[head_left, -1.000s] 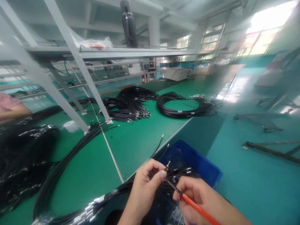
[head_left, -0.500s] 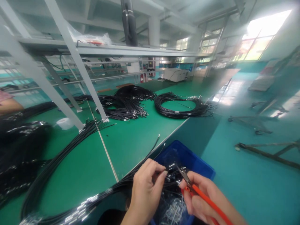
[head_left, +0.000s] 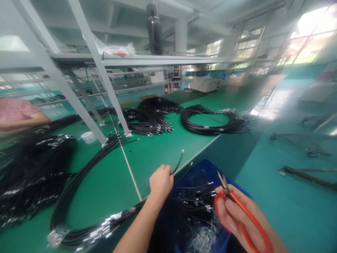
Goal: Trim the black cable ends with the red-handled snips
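My left hand [head_left: 161, 181] is closed round black cable at the table's edge; a cable end with a light tip [head_left: 182, 151] sticks out past the fingers. In my right hand [head_left: 238, 219] are red-handled scissors [head_left: 252, 215], blades parted and pointing up, with nothing between them. Both hands are over or beside a blue bin [head_left: 237, 182]. Several black cable ends with shiny tips [head_left: 207, 208] hang over the bin, and a pale tangle of thin strips [head_left: 202, 239] lies inside. A long bundle of black cables [head_left: 61, 207] loops across the green table from the left.
Coiled cables [head_left: 201, 129] lie farther along the green table [head_left: 158, 151], with more cable piles [head_left: 155, 123] beside them. At left are a large dark heap [head_left: 39, 168], a white roll [head_left: 88, 137] and shelf posts [head_left: 112, 91]. Another person's arm [head_left: 37, 119] shows at far left.
My left hand has moved away from the scissors, turned over and closed on the cable at the table's edge. My right hand has drawn right with the scissors. The view has shifted somewhat.
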A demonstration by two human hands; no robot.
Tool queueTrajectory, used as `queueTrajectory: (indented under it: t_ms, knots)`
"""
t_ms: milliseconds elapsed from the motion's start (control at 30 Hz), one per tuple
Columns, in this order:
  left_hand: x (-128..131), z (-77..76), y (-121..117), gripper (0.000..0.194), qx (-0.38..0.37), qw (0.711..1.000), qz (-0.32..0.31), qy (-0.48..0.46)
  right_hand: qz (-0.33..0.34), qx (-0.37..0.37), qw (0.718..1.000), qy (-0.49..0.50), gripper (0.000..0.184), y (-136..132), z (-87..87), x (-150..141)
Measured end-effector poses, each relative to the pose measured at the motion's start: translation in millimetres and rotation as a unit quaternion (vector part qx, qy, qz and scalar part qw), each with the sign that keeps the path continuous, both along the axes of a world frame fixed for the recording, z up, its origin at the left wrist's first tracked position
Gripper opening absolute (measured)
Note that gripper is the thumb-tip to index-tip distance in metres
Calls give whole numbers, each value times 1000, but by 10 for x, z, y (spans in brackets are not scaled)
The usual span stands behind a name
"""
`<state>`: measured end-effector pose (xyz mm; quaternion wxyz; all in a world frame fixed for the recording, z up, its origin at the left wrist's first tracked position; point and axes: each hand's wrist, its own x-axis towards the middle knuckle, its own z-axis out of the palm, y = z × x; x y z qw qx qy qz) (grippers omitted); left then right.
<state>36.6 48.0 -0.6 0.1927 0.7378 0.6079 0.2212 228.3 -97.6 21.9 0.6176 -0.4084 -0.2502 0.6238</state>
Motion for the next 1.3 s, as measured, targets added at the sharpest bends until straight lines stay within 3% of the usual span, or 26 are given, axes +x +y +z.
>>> queueTrajectory:
  t_ms: [133,233,400,533,667,867,1300]
  knots:
    - [-2,3,70,9,-13,997,-3,-78,-28,28,999,-10,30,17,-8,-10]
    - [63,117,38,7,-19,984,-58,-167,-39,42,998,-6,30,25,2,-13]
    - [258,423,-297,13,11,956,-139,-257,-71,28,997,2,34,42,110,-125]
    - [327,552,-579,11,61,946,-180,-264,-108,41,993,-36,40,69,276,-276]
    - [286,555,-695,9,15,943,-171,-286,-186,69,977,-80,38,141,367,-423]
    - [215,539,-765,13,-113,911,-155,-364,-214,52,972,-84,40,255,214,-536]
    - [184,525,-824,15,-121,918,-157,-343,-196,70,972,-106,33,235,260,-556]
